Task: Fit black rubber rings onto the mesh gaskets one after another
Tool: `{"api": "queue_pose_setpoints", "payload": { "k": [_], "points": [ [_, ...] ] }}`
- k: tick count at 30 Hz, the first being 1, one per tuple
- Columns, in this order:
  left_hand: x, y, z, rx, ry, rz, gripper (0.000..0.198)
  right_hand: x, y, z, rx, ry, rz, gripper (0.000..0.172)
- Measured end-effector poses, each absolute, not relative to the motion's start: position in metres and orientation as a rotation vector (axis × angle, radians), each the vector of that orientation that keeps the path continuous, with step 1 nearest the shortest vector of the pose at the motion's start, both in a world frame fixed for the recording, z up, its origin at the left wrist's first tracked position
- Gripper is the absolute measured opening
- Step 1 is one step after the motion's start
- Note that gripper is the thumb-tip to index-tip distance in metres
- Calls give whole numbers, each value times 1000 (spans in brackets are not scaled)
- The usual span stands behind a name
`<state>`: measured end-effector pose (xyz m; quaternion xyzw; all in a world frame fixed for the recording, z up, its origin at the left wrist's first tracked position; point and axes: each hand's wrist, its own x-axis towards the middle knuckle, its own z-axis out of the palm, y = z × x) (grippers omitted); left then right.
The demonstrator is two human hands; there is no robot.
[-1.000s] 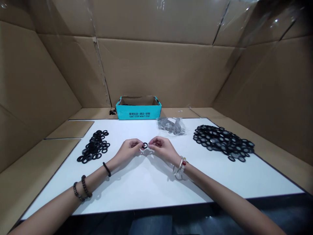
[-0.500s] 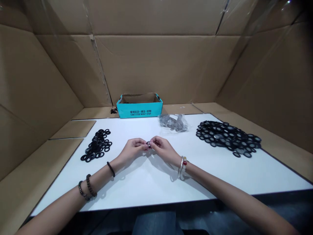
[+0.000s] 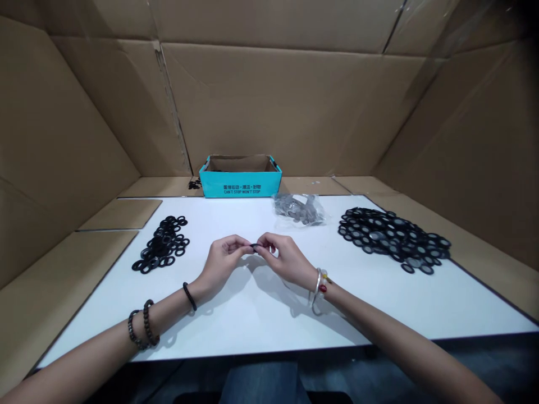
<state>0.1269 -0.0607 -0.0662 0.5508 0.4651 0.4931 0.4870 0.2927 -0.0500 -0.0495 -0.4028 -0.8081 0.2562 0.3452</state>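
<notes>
Over the middle of the white table (image 3: 236,331), my left hand (image 3: 225,259) and my right hand (image 3: 286,259) meet, fingertips almost touching. Pinched between both is a small black ring (image 3: 254,246), mostly covered by the fingers. Whether a disc sits inside it I cannot tell. To the left lies a loose heap of black rings (image 3: 162,244), their centres open. On the right spreads a larger pile of black rings with grey discs in them (image 3: 391,238).
At the back stands a turquoise cardboard box (image 3: 240,185) with an open top. A clear plastic bag of grey discs (image 3: 298,209) lies right of it. Cardboard walls (image 3: 269,101) enclose the table on the back and sides. A few black pieces (image 3: 194,184) lie left of the box.
Both hands stay at the ring; the fingers have shifted slightly around it, and the ring now looks flatter. The camera view has moved a little. The piles look the same.
</notes>
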Motion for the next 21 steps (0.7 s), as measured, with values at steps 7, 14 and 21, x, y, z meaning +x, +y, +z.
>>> {"api": "queue_pose_setpoints", "payload": {
  "k": [7,14,21],
  "points": [
    [126,-62,-61,1388,1177,1161,4,298,-52,-46,-1013,-2090,785,12],
    [126,-59,-62,1298,1135,1096,2,305,-46,-42,-990,-2088,1045,14],
    [125,-60,-63,1083,1054,996,15,302,-41,-45,-974,-1851,1319,24]
  ]
}}
